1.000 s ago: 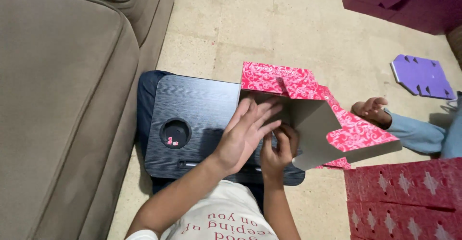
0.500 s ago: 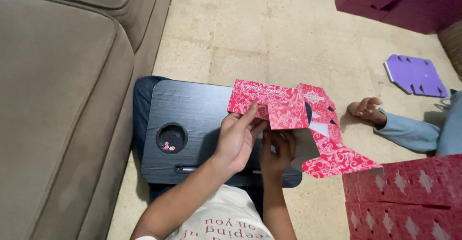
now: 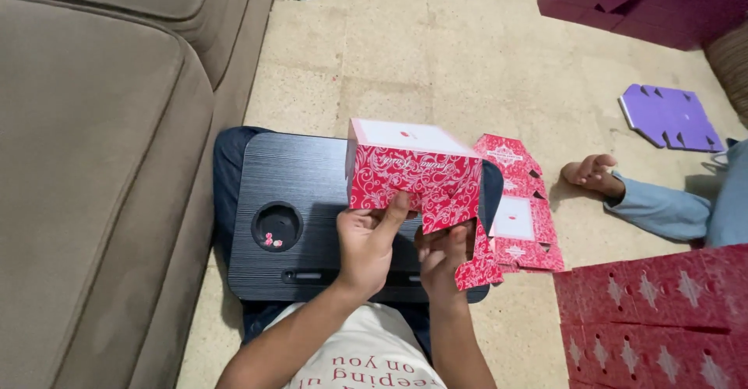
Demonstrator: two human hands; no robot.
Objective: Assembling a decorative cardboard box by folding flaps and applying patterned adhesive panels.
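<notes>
Red patterned box (image 3: 413, 178) — both hands grip it.

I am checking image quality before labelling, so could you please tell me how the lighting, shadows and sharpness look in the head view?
Head view: soft, even indoor light with no harsh glare; the red patterned box and both hands, left hand and right hand, are sharp; a faint shadow lies under the black lap tray; the sofa bows slightly near the left edge, suggesting wide-angle distortion.

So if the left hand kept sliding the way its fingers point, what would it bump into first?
The left hand points up the picture and already grips the red patterned box, so it meets that box at once. Beyond lies the black lap tray, though depth is unclear.
</notes>
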